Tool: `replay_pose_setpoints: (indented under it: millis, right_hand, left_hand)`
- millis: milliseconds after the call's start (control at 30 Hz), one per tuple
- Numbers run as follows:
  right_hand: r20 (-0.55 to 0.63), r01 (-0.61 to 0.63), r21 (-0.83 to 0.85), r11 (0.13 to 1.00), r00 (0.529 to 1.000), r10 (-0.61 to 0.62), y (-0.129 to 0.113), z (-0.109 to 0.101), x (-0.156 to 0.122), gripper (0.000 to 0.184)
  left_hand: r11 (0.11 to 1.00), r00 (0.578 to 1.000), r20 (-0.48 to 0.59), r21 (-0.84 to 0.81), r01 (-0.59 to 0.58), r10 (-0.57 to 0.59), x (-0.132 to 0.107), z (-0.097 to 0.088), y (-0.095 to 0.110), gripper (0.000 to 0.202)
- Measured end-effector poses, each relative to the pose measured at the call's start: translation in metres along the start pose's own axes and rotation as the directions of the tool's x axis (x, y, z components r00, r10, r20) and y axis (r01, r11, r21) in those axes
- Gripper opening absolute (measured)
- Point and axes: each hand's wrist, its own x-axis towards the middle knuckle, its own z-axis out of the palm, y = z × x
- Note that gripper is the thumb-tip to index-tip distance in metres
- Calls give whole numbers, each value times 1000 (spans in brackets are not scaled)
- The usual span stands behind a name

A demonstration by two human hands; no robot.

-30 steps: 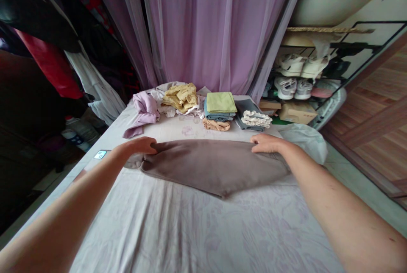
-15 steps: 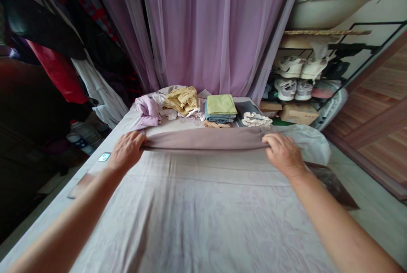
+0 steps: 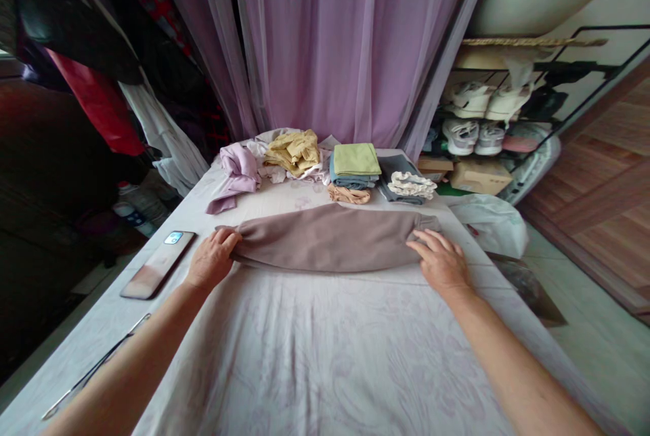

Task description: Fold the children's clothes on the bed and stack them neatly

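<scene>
A brown folded garment (image 3: 330, 240) lies stretched crosswise on the pale patterned bedsheet (image 3: 325, 348). At its left end my left hand (image 3: 216, 256) has its fingers closed on the edge of the cloth. My right hand (image 3: 444, 263) rests at the other end, fingers spread apart and touching the fabric, with what looks like a cuff just beyond them. Behind the garment stands a folded stack topped by a green cloth (image 3: 357, 159), with a peach cloth (image 3: 349, 193) at its front.
A phone (image 3: 158, 265) and a pair of glasses (image 3: 96, 365) lie along the left side. Farther back are a lilac cloth (image 3: 238, 170), a crumpled yellow garment (image 3: 293, 152) and a cream ruffled item (image 3: 411, 185) on dark folded cloth. A purple curtain (image 3: 325, 43) hangs behind.
The brown garment, held taut between both hands half a second ago, now lies lower and flatter on the sheet. My right fingers have loosened and spread. The glasses have come into view.
</scene>
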Motion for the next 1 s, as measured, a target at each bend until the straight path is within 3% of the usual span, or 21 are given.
replay_pose_setpoints:
  millis: [167,367,467,567,667,733,867,1000]
  right_hand:
    - [45,-19,21,1000,999,18,1,4,-7,45]
    - [80,-62,107,992,995,53,-7,-9,-4,47]
    - [40,-96,254,962,995,89,-27,-17,7,39]
    - [78,-133,472,872,991,109,-62,-19,28,25]
    - [246,-186,606,774,968,40,-104,-15,50,19]
    - [330,-224,609,761,944,14,-125,-11,62,17]
    - [425,-264,533,804,905,15,-145,-8,75,16]
    - [458,-233,467,853,889,-8,-151,-12,80,14]
  left_hand:
    - [996,999,34,89,-16,13,-8,-1,6,37]
    - [1000,989,146,1,15,-15,-7,-10,-8,46]
    - [997,991,115,-31,68,-64,-1,-21,-9,44]
    - [996,999,35,-86,31,-28,7,-25,8,35]
    - [972,993,-6,-205,-114,115,13,-14,37,33]
    - [953,988,-24,-261,-156,155,12,1,53,32]
    - [939,997,-65,-337,-71,52,3,27,65,29]
    - [932,998,-57,-360,-33,13,-3,32,64,28]
